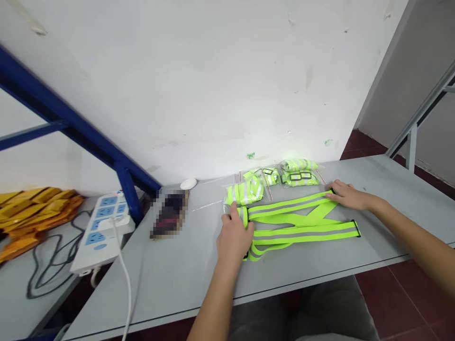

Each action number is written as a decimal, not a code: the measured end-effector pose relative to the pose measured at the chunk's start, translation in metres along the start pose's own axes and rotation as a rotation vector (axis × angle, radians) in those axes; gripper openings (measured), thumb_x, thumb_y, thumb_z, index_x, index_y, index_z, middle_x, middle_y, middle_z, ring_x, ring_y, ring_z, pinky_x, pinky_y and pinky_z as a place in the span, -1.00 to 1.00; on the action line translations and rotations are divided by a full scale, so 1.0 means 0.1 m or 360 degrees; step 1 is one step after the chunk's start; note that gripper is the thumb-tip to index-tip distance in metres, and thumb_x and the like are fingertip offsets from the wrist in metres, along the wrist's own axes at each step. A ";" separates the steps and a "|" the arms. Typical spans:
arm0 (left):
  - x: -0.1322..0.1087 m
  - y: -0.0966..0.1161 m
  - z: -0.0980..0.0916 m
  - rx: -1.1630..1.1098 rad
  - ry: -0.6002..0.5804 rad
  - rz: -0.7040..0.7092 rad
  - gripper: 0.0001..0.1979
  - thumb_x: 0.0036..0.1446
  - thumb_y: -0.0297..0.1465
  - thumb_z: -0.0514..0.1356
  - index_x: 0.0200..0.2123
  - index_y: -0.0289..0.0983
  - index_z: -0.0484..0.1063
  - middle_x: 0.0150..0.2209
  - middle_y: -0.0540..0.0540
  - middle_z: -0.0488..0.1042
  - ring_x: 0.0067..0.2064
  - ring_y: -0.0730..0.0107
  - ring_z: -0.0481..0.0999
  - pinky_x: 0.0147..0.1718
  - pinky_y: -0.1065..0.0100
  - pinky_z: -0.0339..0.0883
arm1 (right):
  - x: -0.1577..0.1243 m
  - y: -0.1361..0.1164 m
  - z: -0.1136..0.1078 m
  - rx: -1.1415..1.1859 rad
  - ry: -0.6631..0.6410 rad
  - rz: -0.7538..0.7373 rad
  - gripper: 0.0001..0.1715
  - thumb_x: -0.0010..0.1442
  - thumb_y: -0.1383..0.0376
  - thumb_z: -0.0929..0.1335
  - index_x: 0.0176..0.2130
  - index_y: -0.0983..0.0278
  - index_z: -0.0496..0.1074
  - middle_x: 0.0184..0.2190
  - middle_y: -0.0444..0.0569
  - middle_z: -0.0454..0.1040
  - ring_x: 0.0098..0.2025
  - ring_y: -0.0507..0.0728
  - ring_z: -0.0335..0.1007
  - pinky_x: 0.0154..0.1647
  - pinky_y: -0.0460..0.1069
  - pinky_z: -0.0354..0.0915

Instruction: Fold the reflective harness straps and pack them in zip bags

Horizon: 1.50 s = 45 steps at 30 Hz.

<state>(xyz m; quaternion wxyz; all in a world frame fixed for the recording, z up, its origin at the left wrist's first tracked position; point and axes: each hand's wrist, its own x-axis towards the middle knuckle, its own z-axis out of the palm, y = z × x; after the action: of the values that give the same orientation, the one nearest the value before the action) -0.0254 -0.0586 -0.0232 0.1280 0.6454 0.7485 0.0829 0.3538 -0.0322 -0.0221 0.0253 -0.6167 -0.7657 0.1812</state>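
Note:
A neon-yellow reflective strap vest [302, 222] with grey stripes lies spread flat on the grey table [185, 270]. My left hand [232, 237] presses on its left end, fingers closed over the straps. My right hand [346, 195] rests flat on the upper right end of the top strap, fingers stretched out. Behind the vest, near the wall, lie several folded vests packed in clear bags [273, 182].
A phone [168, 214] lies left of the vest, with a small white oval object [188, 183] behind it. A white power strip [101, 229] with a plugged cable sits on a lower surface at left, beside yellow straps [31, 208]. A blue metal frame [124, 184] stands nearby.

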 end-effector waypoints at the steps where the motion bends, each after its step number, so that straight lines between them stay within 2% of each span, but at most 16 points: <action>1: 0.01 0.00 0.00 0.0004 -0.0026 -0.0007 -0.25 0.16 -0.21 0.00 0.34 -0.29 -0.22 0.01 -0.33 0.26 -0.19 0.04 0.50 -0.32 0.16 0.35 | 0.00 -0.01 -0.01 0.0020 0.0008 0.0046 -0.45 0.30 -0.09 0.03 -0.05 0.16 0.32 -0.03 0.05 0.35 0.05 0.27 0.29 0.09 0.22 0.15; 5: 0.04 0.01 -0.04 -0.0019 -0.0147 -0.0050 -0.22 0.16 -0.21 0.00 0.35 -0.28 -0.28 0.02 -0.37 0.26 -0.24 0.04 0.52 -0.34 0.16 0.33 | -0.02 -0.23 0.02 -0.0130 0.0386 0.0247 -0.38 0.28 -0.10 0.08 0.02 0.26 0.33 0.04 0.21 0.30 0.10 0.39 0.22 0.08 0.31 0.14; 9: 0.06 0.01 -0.10 -0.0086 -0.0246 -0.0033 -0.13 0.16 -0.14 0.07 0.36 -0.22 -0.38 0.03 -0.40 0.28 -0.21 0.00 0.54 -0.33 0.21 0.32 | -0.17 -1.12 0.24 -0.0257 0.0804 -0.0083 -0.42 0.28 0.02 0.18 0.09 0.36 0.29 0.08 0.29 0.28 0.14 0.40 0.17 0.12 0.31 0.08; 13: 0.06 -0.01 -0.13 -0.0257 -0.0258 -0.0043 -0.05 0.13 0.01 0.11 0.36 -0.22 -0.38 0.06 -0.47 0.30 -0.12 -0.08 0.53 -0.27 0.21 0.31 | -0.33 -2.21 0.66 -0.0126 0.0637 -0.0703 -0.45 0.29 0.04 0.23 0.14 0.29 0.26 0.09 0.17 0.36 0.13 0.29 0.22 0.19 0.26 0.03; 15: 0.05 -0.04 -0.13 -0.0362 -0.0249 -0.0082 -0.14 0.19 -0.01 0.05 0.36 -0.26 -0.32 0.03 -0.47 0.34 -0.07 -0.13 0.51 -0.21 0.16 0.31 | -0.35 -2.54 0.88 -0.0108 0.0590 -0.0800 -0.37 0.26 0.00 0.26 0.15 0.35 0.25 0.08 0.19 0.38 0.11 0.30 0.23 0.19 0.26 0.01; 17: 0.02 -0.08 -0.12 -0.0529 -0.0226 -0.0093 -0.26 0.28 -0.09 -0.04 0.36 -0.30 -0.28 0.03 -0.48 0.37 0.00 -0.14 0.48 -0.13 0.11 0.29 | -0.31 -2.66 1.04 -0.0132 0.0636 -0.0737 -0.33 0.24 0.01 0.28 0.15 0.41 0.24 0.05 0.22 0.41 0.08 0.32 0.26 0.18 0.27 0.02; 21: -0.06 -0.20 -0.11 -0.1064 -0.0252 -0.0001 -0.27 0.26 -0.26 0.05 0.35 -0.30 -0.26 0.15 -0.38 0.31 0.15 0.03 0.37 0.06 0.15 0.22 | -0.20 -2.48 1.13 -0.0287 0.0672 -0.0814 -0.44 0.23 0.09 0.33 0.14 0.28 0.28 0.01 0.15 0.44 0.07 0.31 0.28 0.13 0.27 0.06; 25: -0.17 -0.15 -0.01 -0.1613 -0.0368 0.0012 -0.18 0.17 -0.33 0.17 0.34 -0.20 -0.30 0.08 -0.22 0.41 0.05 0.22 0.46 0.08 0.20 0.25 | -0.25 -2.09 0.98 -0.0469 0.0748 -0.0939 -0.50 0.23 0.36 0.30 0.15 0.14 0.27 0.05 0.06 0.45 0.13 0.30 0.25 0.20 0.31 -0.04; 27: -0.24 0.00 0.11 -0.1789 -0.0345 -0.0040 -0.17 0.14 -0.34 0.20 0.32 -0.18 -0.26 0.00 -0.18 0.47 -0.02 0.24 0.50 0.04 0.18 0.30 | -0.37 -1.93 0.87 -0.0526 0.0797 -0.0875 -0.45 0.19 0.46 0.27 0.13 0.09 0.30 0.10 0.02 0.42 0.14 0.31 0.24 0.22 0.37 -0.10; 29: -0.33 0.23 0.26 -0.1934 -0.0182 -0.0091 -0.27 0.12 -0.37 0.22 0.26 -0.16 -0.12 -0.03 -0.17 0.46 -0.04 0.27 0.51 0.02 0.20 0.32 | -0.52 -1.85 0.78 -0.0535 0.0749 -0.0830 -0.34 0.12 0.48 0.26 0.19 0.09 0.24 0.16 0.04 0.37 0.17 0.34 0.21 0.24 0.43 -0.16; 33: -0.49 0.77 0.50 -0.2286 0.0022 -0.0310 -0.53 0.14 -0.38 0.19 0.06 -0.16 0.04 -0.09 -0.15 0.43 -0.14 0.37 0.52 -0.08 0.27 0.41 | -0.71 -1.76 0.75 -0.0530 0.0730 -0.0724 -0.25 0.08 0.47 0.23 0.27 0.31 0.12 0.22 0.21 0.26 0.19 0.38 0.20 0.23 0.43 -0.04; 36: -0.57 1.01 0.55 -0.2487 -0.0197 -0.0408 -0.55 0.14 -0.36 0.20 0.01 -0.13 0.02 -0.15 -0.10 0.43 -0.23 0.40 0.54 -0.23 0.30 0.47 | -0.70 -1.58 0.82 -0.0556 0.0849 -0.0557 -0.35 0.16 0.55 0.17 0.22 0.33 0.17 0.15 0.22 0.35 0.16 0.34 0.27 0.15 0.35 0.15; 38: -0.57 1.02 0.53 -0.2497 -0.0439 -0.0387 -0.52 0.11 -0.34 0.23 0.00 -0.13 0.02 -0.19 -0.07 0.43 -0.31 0.40 0.55 -0.35 0.30 0.49 | -0.68 -1.40 0.86 -0.0453 0.0872 -0.0496 -0.42 0.20 0.54 0.17 0.19 0.33 0.21 0.09 0.20 0.41 0.13 0.31 0.32 0.11 0.29 0.24; 42: -0.39 0.72 0.41 -0.2088 -0.0871 0.0054 -0.46 0.04 -0.21 0.27 0.01 -0.19 0.11 -0.34 0.02 0.37 -0.48 0.43 0.49 -0.43 0.24 0.50 | -0.76 -1.15 0.86 0.0018 0.0806 -0.0504 -0.48 0.25 0.49 0.18 0.19 0.30 0.20 0.03 0.16 0.45 0.06 0.21 0.38 0.04 0.14 0.36; 43: -0.32 0.63 0.37 -0.1909 -0.0916 0.0229 -0.44 0.00 -0.20 0.29 0.02 -0.20 0.15 -0.35 0.03 0.36 -0.46 0.43 0.48 -0.42 0.25 0.49 | -0.79 -1.13 0.85 0.0150 0.0778 -0.0510 -0.47 0.25 0.48 0.19 0.20 0.28 0.20 0.02 0.14 0.45 0.06 0.20 0.38 0.03 0.12 0.37; 45: -0.16 0.48 0.28 -0.1524 -0.0768 0.0589 -0.36 -0.04 -0.20 0.32 0.09 -0.17 0.18 -0.23 -0.03 0.38 -0.33 0.37 0.49 -0.38 0.28 0.47 | -0.86 -1.12 0.80 0.0382 0.0727 -0.0485 -0.46 0.24 0.46 0.21 0.19 0.23 0.21 0.00 0.10 0.47 0.04 0.18 0.39 0.00 0.09 0.38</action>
<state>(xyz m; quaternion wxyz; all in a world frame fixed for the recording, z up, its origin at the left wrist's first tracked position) 0.0308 -0.0684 -0.0343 0.5572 0.6363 0.4514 0.2844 0.2484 -0.1532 -0.0461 0.2966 -0.5122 -0.7969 0.1210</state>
